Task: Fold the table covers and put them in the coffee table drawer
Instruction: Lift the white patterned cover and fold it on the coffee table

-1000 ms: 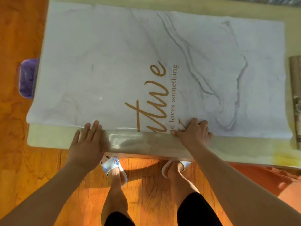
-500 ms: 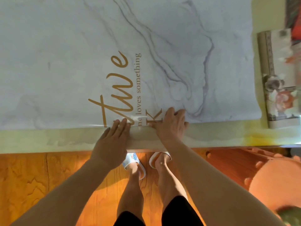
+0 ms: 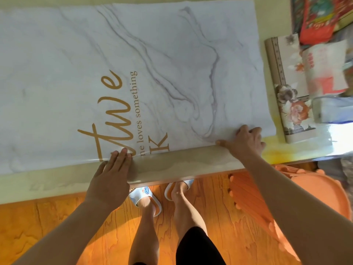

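**Head view: both hands on the near edge of the marble-print cover**

Head view, looking straight down, and the wooden floor (image 3: pixel 57 226) fills the bottom of the picture, warm orange boards with strong grain. Over it runs the desk (image 3: pixel 191 165), a pale glossy top with a beige watery pattern, its near edge cutting across the frame on a slight slant.

Lying flat on that desk and covering most of it is the table cover (image 3: pixel 172 64): white, marbled with grey veins, big gold script letters and a smaller line reading "loves something". Its near edge lies just short of the desk's near edge, leaving a bare strip of desk in front of it.

To the right, an orange ribbed mat (image 3: pixel 267 197) lies on the floor. On the desk's right end lies a floral-print folded cover (image 3: pixel 288 96), apart from the white one, with red packaging (image 3: pixel 317 18) beyond it, blurred.

Now the hands. The left hand (image 3: pixel 110 178) lies flat, fingers (image 3: pixel 122 155) straight and together, pressing on the cover's near edge by the gold lettering. The right hand (image 3: pixel 246 142) is at the near right corner, fingers curled over the edge, thumb stretched along it, gripping the cover.

Below, two feet in white slippers (image 3: pixel 145 197) stand at the desk's edge.
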### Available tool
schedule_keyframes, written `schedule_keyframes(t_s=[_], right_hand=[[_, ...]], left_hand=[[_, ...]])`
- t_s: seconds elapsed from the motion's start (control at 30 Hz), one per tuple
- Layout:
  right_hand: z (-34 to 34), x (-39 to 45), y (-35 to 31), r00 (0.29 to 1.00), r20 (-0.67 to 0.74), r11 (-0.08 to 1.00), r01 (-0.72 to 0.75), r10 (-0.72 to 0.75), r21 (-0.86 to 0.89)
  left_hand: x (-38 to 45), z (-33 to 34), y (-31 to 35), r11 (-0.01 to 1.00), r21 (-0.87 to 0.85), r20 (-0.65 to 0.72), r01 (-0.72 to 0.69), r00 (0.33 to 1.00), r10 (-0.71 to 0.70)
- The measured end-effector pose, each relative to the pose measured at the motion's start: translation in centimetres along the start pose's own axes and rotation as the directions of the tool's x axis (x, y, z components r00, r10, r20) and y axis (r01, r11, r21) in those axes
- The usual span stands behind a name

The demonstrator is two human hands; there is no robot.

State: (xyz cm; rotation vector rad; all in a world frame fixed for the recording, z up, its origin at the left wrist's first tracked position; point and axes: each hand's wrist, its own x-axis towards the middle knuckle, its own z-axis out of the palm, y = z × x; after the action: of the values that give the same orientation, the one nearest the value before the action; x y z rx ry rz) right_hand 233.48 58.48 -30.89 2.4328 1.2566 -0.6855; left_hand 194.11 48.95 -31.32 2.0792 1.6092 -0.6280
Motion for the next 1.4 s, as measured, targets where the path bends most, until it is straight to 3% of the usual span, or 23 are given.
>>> schedule_keyframes(t_s=[0.2, 0.37, 0.67, 0.83, 0.97, 1.13, 1.4], right_hand=[[-2.3, 3.6, 3.4, 0.994, 0.085, 0.998, -0.062, 0.062, 0.001], [-3.0, 5.5, 5.5, 0.992, 0.125, 0.998, -0.008, 0.001, 0.055], [-4.8, 8.0, 9.2, 0.992, 0.118, 0.992, 0.022, -0.037, 0.124], [-4.5, 7.8, 10.1, 0.999, 0.024, 0.973, 0.035, -0.041, 0.23], [-4.3, 7.8, 9.9, 0.999, 0.03, 0.955, -0.039, 0.031, 0.296], [-3.5, 7.7, 10.6, 0.968, 0.027, 0.872, -0.235, 0.248, 0.43], [-3.1, 6.4, 9.4, 0.832, 0.179, 0.602, -0.512, 0.525, 0.613]], left_hand=[[0.2, -0.8, 0.2, 0.999, -0.001, 0.061, 0.044, 0.997, -0.044], [0.1, -1.2, 0.4, 0.998, 0.012, 0.071, 0.069, 0.995, -0.069], [0.3, -2.4, 1.4, 0.993, 0.069, 0.143, 0.098, 0.984, -0.107], [0.6, -2.7, 2.1, 0.991, 0.062, 0.177, 0.116, 0.976, -0.125], [1.2, -2.5, 3.4, 0.987, 0.034, 0.174, 0.154, 0.972, -0.158], [1.4, -2.4, 4.1, 0.992, 0.032, 0.161, 0.125, 0.979, -0.129], [1.5, -1.5, 4.9, 0.977, 0.135, 0.235, 0.168, 0.952, -0.196]])
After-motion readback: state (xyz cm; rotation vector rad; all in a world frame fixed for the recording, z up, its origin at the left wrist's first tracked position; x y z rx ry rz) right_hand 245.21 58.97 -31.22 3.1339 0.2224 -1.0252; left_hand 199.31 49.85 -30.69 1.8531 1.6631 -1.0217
